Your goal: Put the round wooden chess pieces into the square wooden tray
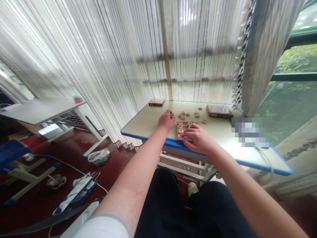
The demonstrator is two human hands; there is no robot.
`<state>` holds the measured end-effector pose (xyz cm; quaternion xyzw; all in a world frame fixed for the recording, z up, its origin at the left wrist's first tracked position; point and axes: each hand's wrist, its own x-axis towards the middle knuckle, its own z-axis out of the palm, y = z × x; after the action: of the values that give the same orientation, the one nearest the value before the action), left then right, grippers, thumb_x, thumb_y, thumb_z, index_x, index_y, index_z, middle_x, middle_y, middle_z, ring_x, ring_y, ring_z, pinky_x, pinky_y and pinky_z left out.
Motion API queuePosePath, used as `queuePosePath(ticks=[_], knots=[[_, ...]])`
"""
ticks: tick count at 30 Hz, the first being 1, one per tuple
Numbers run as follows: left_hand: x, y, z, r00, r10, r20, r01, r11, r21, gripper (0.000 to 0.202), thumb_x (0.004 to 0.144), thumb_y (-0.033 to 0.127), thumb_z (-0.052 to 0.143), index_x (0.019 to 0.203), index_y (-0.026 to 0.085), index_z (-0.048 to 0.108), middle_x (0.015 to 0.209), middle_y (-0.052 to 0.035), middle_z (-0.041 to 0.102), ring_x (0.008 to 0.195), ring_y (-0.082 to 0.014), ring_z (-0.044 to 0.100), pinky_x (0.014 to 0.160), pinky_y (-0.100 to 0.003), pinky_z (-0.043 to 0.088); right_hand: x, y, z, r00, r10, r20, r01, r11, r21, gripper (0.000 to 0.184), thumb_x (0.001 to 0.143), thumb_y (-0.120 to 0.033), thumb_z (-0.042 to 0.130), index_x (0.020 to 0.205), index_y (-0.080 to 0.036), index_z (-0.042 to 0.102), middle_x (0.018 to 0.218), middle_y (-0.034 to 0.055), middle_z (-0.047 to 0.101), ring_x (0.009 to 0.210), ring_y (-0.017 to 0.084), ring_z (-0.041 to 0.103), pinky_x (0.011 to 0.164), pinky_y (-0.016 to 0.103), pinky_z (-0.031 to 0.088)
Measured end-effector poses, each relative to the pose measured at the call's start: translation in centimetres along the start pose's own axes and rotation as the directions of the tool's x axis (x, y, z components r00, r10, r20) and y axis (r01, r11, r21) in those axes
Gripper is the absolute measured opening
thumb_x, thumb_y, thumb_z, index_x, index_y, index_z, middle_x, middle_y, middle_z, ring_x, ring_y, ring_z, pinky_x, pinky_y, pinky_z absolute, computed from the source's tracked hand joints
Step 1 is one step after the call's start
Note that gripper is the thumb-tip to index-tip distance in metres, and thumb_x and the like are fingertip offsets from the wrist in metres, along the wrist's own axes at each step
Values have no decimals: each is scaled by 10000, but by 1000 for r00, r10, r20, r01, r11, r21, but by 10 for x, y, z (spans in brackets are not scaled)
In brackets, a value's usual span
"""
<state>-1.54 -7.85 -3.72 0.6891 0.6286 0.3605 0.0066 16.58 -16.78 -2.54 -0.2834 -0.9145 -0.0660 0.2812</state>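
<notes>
A small shallow wooden box [177, 130] sits at the table's near edge. Round Chinese chess pieces [180, 127] with red characters line its left side and far side. Just left of the box's far corner, my left hand [166, 120] is closed in a pinch on a Chinese chess piece [172, 115]. My right hand [198, 136] lies across the box's right and near part. Its fingers reach in at the near left corner piece, the thumb lies by the near wall, and the hand hides much of the inside.
Several loose pieces [188, 114] lie beyond the box on the blue-edged table [141, 123]. A flat brown box [157, 102] is at the far left, a larger one [219, 111] at the right. A pixelated object [251, 132] with a cable stands right. Curtains hang behind.
</notes>
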Motion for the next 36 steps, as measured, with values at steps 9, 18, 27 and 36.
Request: queuePosePath(ticks=[9,18,27,36], knots=[[1,-2,1,1000,19,-20,-19,1000,-4,214,803,194,487,1012,195,530,864,-53,652,801,-167,599,717,-274,431,0,0,1,994,56,-93,-62,996,-60,219,802,-291,519,910,-194,683,894,62,683,819,210,498,772,354,398],[1,-2,1,1000,22,-17,-22,1000,-21,213,798,190,491,1007,197,532,862,-55,649,779,-161,596,713,-279,435,2,-3,4,997,71,-37,-75,990,-121,259,842,-353,493,978,-231,676,981,36,682,896,226,495,810,372,379],[1,-5,4,999,34,-33,-35,999,-12,194,805,199,478,992,197,530,843,-53,647,791,-169,594,715,-278,438,3,-3,5,995,91,-38,-95,989,-111,246,838,-356,500,952,-229,677,978,43,679,893,221,502,812,371,384],[7,-10,10,995,88,48,-91,995,45,292,820,158,423,1057,171,592,1099,-99,610,1064,-181,524,952,-302,370,3,-3,5,995,78,-54,-81,994,-72,228,824,-333,523,945,-223,682,956,59,679,878,225,515,797,379,407]])
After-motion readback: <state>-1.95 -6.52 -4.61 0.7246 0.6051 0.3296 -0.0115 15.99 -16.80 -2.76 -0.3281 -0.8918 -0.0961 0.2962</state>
